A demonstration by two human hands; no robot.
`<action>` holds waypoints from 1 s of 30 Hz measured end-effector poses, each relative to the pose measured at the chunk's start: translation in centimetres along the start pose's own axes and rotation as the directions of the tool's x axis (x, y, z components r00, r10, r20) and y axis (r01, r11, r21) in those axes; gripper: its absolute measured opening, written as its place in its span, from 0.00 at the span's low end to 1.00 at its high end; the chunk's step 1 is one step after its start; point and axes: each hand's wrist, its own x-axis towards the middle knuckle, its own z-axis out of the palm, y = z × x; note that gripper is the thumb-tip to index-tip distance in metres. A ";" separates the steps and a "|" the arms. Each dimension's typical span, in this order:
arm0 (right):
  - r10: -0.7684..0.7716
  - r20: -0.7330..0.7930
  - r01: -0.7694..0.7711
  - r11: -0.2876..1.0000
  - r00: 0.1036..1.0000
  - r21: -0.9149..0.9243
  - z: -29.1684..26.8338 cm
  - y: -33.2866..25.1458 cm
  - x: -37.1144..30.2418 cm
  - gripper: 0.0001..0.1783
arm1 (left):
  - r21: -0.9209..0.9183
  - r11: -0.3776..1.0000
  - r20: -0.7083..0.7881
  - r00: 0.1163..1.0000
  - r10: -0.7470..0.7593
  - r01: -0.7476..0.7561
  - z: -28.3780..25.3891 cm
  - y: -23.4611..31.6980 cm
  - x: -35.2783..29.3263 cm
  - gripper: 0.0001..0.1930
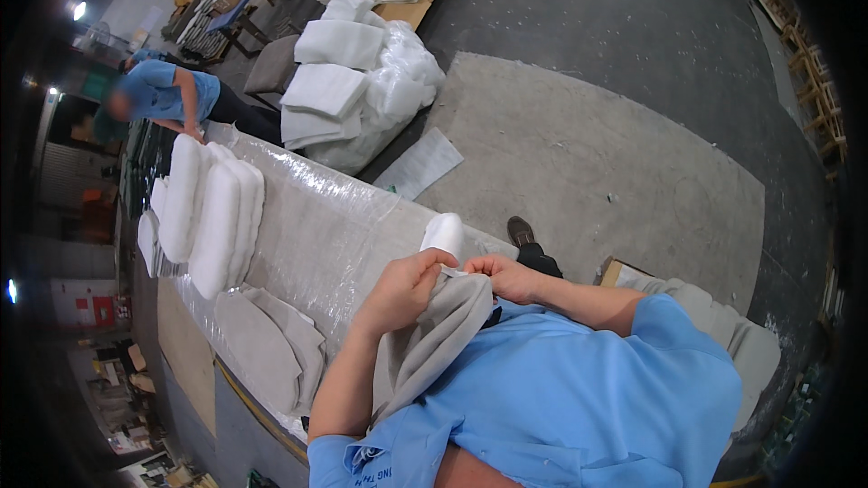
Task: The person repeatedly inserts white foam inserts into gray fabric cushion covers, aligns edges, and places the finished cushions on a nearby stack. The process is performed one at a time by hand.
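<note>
A light grey fabric cover [429,334] hangs gathered against my body. My left hand [400,291] pinches its upper edge between thumb and fingers. Close beside it, my right hand [503,276] grips the same edge, with its fingertips partly hidden by the cloth. Just beyond my hands, a rounded white padding piece [443,233] sticks up at the table's edge. Whether it goes inside the cover cannot be made out.
The long table [316,217] is wrapped in clear plastic. On it lie thick white pads [217,217] and flat grey fabric pieces [271,343]. A co-worker [172,95] leans over its far end. A plastic-wrapped bundle [398,81] stands beyond; stacked grey cushions [737,334] sit at my right.
</note>
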 end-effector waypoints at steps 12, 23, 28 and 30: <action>-0.202 -0.271 0.189 0.979 0.941 -0.074 2.5 -0.4 0.3 0.08 | 0.261 0.965 -0.031 0.999 0.031 -0.022 0.5 -1.9 1.2 0.09; 0.139 -0.128 -0.150 0.985 0.982 -0.083 0.3 -1.9 0.7 0.05 | 0.180 0.976 -0.091 0.986 0.139 -0.121 1.2 -3.2 3.5 0.11; 0.280 0.016 -0.270 0.908 0.960 0.321 -0.5 -1.6 0.9 0.07 | 0.151 0.981 -0.120 0.983 0.142 -0.123 1.3 -3.4 4.4 0.11; 0.323 0.004 -0.304 0.886 0.947 0.350 -0.8 -1.8 1.0 0.07 | 0.165 0.976 -0.139 0.976 0.165 -0.141 1.4 -3.7 4.7 0.10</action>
